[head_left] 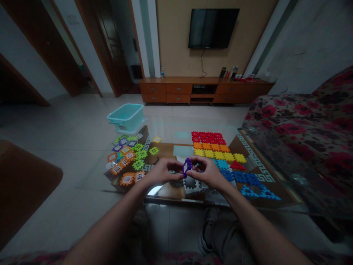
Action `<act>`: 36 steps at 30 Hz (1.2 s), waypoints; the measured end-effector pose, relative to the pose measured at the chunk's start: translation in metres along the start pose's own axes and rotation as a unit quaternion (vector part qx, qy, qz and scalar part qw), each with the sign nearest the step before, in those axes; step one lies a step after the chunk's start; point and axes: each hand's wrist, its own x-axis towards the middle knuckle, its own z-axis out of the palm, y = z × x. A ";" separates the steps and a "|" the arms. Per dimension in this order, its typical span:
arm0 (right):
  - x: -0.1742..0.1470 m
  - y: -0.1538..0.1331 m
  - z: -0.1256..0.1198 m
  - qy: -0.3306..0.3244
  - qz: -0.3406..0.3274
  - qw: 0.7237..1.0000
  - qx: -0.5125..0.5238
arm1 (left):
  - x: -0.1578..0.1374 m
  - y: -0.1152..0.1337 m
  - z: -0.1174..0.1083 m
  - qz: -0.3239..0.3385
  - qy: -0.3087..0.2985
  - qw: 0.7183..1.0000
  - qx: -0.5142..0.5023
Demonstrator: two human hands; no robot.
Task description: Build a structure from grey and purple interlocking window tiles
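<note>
Above the near part of the glass table, both hands meet at a purple interlocking tile (187, 168) with notched edges and a white window-like pattern. My left hand (165, 171) pinches it from the left, thumb below and fingers above. From the right, my right hand (207, 170) grips the same tile, its fingers curled. Whether it is one tile or a few stacked together I cannot tell. Right of my hands lie blue tiles (244, 177), partly covered by my right hand. Left of my left hand are orange tiles (127, 179) and green tiles (138, 163).
The glass coffee table (165, 127) carries rows of red tiles (209, 138), orange tiles (211, 147) and yellow tiles (219, 155). A turquoise plastic basin (128, 117) stands at its far left. A floral sofa (286, 114) flanks the right side; a brown seat-like object (24, 187) is at left.
</note>
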 end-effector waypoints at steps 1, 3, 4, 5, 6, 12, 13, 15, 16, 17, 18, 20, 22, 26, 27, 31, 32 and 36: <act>0.000 0.000 0.000 -0.001 -0.002 1.000 0.000 | 0.000 -0.001 0.000 0.001 0.003 1.000 0.003; 0.000 0.000 0.000 -0.001 -0.007 1.000 -0.002 | 0.000 -0.002 0.000 0.003 0.011 1.000 0.004; 0.000 0.000 0.000 0.000 -0.008 1.000 -0.004 | 0.000 -0.003 0.001 0.004 0.016 1.000 0.001; 0.000 0.000 0.000 0.001 -0.009 1.000 -0.006 | 0.000 -0.004 0.001 0.006 0.021 1.000 -0.004; 0.000 0.000 0.000 0.002 -0.008 1.000 -0.008 | 0.001 -0.005 0.001 0.007 0.025 1.000 -0.010; 0.000 0.001 0.000 0.010 -0.005 1.000 -0.018 | 0.001 -0.006 0.001 -0.003 0.021 1.000 -0.013; 0.000 0.001 0.000 0.011 -0.005 1.000 -0.020 | 0.001 -0.006 0.000 -0.004 0.021 1.000 -0.011; 0.000 0.001 0.000 0.009 -0.005 1.000 -0.023 | 0.001 -0.005 0.000 -0.002 0.021 1.000 -0.008; 0.000 0.001 0.000 0.009 -0.006 1.000 -0.023 | 0.001 -0.006 0.000 0.000 0.021 1.000 -0.006; 0.000 0.001 0.000 0.009 -0.006 1.000 -0.022 | 0.002 -0.006 0.000 0.002 0.020 1.000 -0.003; 0.000 0.001 0.000 0.009 -0.006 1.000 -0.022 | 0.002 -0.007 0.000 0.005 0.019 1.000 0.000; 0.000 0.001 0.000 0.009 -0.004 1.000 -0.023 | 0.002 -0.008 -0.001 0.011 0.017 1.000 0.010; 0.000 0.001 0.000 0.008 -0.003 1.000 -0.029 | 0.002 -0.009 -0.002 0.017 0.018 0.999 0.023; 0.002 0.002 -0.001 -0.004 -0.009 0.999 -0.038 | 0.004 -0.013 -0.006 0.024 0.020 0.998 0.050; 0.003 0.003 -0.001 -0.008 -0.009 0.999 -0.042 | 0.005 -0.015 -0.008 0.025 0.020 0.998 0.060; 0.004 0.005 -0.003 -0.011 0.013 0.997 -0.080 | 0.009 -0.018 -0.014 0.024 0.019 0.995 0.094; 0.004 0.005 -0.004 -0.007 0.019 0.996 -0.093 | 0.011 -0.018 -0.016 0.021 0.023 0.994 0.106; 0.006 0.006 -0.008 0.034 0.021 0.992 -0.116 | 0.019 -0.022 -0.029 0.027 0.031 0.971 0.237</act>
